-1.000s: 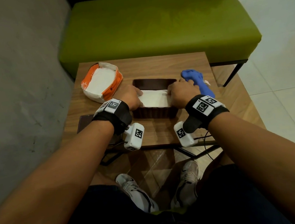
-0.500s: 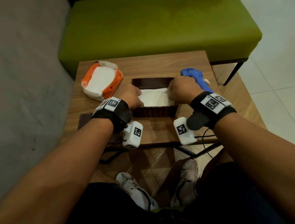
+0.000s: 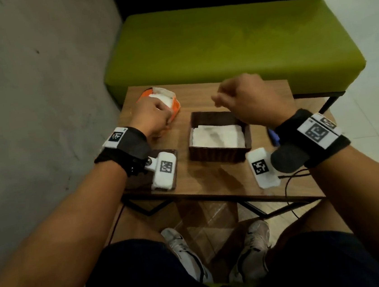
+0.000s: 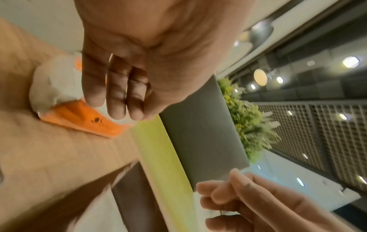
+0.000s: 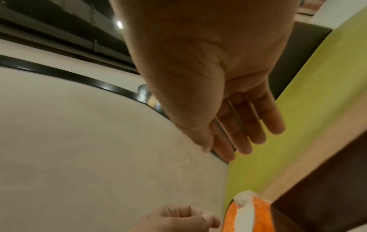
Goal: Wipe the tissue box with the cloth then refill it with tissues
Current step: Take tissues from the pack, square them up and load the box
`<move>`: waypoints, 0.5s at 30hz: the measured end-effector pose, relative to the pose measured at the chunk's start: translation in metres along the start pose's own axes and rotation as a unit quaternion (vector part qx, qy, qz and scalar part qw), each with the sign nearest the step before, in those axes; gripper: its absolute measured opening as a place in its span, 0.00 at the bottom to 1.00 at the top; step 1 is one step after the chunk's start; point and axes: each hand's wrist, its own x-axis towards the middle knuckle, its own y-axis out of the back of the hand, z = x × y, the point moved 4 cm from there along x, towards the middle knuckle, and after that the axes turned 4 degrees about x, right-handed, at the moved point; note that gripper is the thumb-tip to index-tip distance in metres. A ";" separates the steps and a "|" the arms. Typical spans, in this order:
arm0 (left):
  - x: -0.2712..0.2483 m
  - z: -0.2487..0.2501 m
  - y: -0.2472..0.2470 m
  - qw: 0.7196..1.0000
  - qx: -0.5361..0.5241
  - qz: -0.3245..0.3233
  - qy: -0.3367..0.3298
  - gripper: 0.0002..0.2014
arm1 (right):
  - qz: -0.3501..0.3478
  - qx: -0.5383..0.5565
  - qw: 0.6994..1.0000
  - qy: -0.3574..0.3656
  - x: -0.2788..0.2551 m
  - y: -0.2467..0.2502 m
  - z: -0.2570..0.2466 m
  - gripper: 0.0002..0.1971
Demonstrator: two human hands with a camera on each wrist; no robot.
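Observation:
The brown tissue box (image 3: 218, 155) stands mid-table, open at the top, with a white stack of tissues (image 3: 218, 136) lying in it. An orange tissue pack (image 3: 174, 105) with white tissues showing lies at the back left. My left hand (image 3: 154, 116) hovers over that pack; in the left wrist view its fingers (image 4: 117, 108) hang fairly straight just above the pack (image 4: 83, 119) and hold nothing. My right hand (image 3: 245, 99) is raised above the box's far rim, its fingers (image 5: 248, 141) relaxed and empty. A sliver of the blue cloth (image 3: 274, 137) peeks out behind my right wrist.
A dark brown flat panel (image 3: 136, 184) lies at the front left of the wooden table (image 3: 212, 183), partly under my left wrist camera. A green bench (image 3: 232, 51) stands just behind the table, and a grey wall (image 3: 38, 113) runs close on the left.
Both hands have come off the tissue box. The left hand moved left and back to the orange pack; the right hand lifted above the box's far side.

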 end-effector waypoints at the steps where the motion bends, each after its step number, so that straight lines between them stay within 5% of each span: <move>1: 0.005 -0.005 0.011 0.999 -0.039 0.011 0.026 0.10 | -0.028 0.002 0.999 0.021 0.014 -0.004 -0.012 0.16; 4: 0.031 -0.028 0.037 0.994 -0.069 0.021 0.078 0.11 | -0.083 -0.015 0.995 0.059 0.062 -0.029 -0.038 0.14; 7: 0.061 -0.047 0.047 0.995 0.016 0.028 0.090 0.05 | -0.122 -0.029 0.988 0.094 0.108 -0.065 -0.052 0.06; 15: 0.114 -0.041 0.029 0.965 0.248 -0.059 0.059 0.19 | -0.222 -0.145 0.961 0.080 0.180 -0.159 -0.046 0.24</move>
